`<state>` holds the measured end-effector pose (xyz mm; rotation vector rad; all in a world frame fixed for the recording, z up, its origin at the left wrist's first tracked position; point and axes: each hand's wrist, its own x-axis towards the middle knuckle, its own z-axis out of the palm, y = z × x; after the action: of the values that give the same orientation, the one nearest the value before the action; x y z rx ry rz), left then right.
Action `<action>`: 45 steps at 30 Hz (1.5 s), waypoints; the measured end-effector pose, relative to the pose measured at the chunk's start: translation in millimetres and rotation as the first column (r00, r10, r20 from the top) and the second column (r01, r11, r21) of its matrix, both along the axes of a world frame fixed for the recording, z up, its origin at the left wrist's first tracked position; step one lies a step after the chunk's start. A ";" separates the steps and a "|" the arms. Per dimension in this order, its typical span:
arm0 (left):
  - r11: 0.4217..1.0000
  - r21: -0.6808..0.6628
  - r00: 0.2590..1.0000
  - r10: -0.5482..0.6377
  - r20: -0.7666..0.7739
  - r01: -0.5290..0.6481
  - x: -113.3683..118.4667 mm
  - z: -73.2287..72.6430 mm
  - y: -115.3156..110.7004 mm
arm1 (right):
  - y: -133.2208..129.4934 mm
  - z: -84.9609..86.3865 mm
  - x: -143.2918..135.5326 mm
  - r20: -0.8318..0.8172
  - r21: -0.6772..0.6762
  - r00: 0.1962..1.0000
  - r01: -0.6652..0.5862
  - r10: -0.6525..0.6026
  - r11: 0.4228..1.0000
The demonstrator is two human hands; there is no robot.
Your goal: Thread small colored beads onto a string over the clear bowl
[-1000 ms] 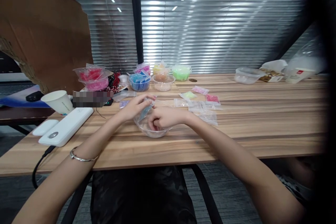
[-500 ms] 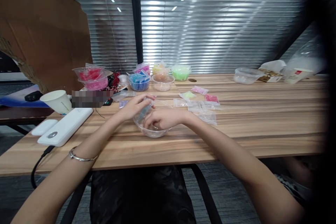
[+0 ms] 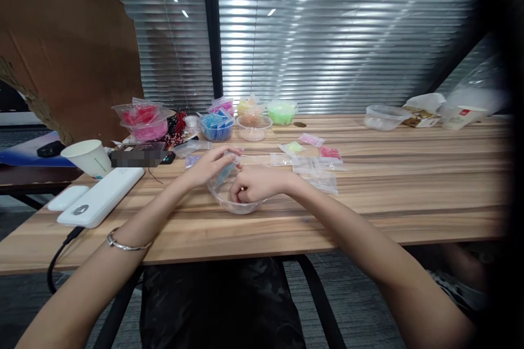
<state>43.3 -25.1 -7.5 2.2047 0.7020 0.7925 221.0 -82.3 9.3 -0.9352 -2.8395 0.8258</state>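
Your wooden table (image 3: pixel 409 196) has a clear bowl (image 3: pixel 235 203) up front, little zip bags (image 3: pixel 315 166) right of it, bead tubs (image 3: pixel 218 126) at the far side, power bank (image 3: pixel 100 196) and paper cup (image 3: pixel 88 157) on the left.

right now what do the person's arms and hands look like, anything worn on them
Both arms are bare, with no sleeves showing. The left wrist carries a thin silver bangle. The left hand and right hand wear no gloves; any rings are too small to tell.
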 end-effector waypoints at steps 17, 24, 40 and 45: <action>0.998 -0.057 0.999 -0.036 -0.007 0.036 1.7 2.2 -2.2 | 6.7 8.8 11.1 -0.153 -0.263 0.965 -0.247 0.213 0.933; 0.998 -0.060 0.999 -0.036 -0.002 0.035 1.9 2.8 -3.8 | 9.0 3.5 11.0 -0.085 -0.261 0.970 -0.243 0.229 0.934; 0.997 -0.061 0.999 -0.052 0.007 0.052 1.8 0.3 -1.2 | 11.1 1.2 12.4 -0.079 -0.326 0.982 -0.190 0.173 0.926; 0.997 -0.054 0.998 -0.063 0.003 0.063 1.8 -0.6 -0.2 | 12.5 2.5 12.4 -0.058 -0.351 0.984 -0.181 0.171 0.919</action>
<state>45.1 -25.3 -8.2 2.1665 0.6426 0.7355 233.4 -69.8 11.8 -0.6901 -2.8343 1.3974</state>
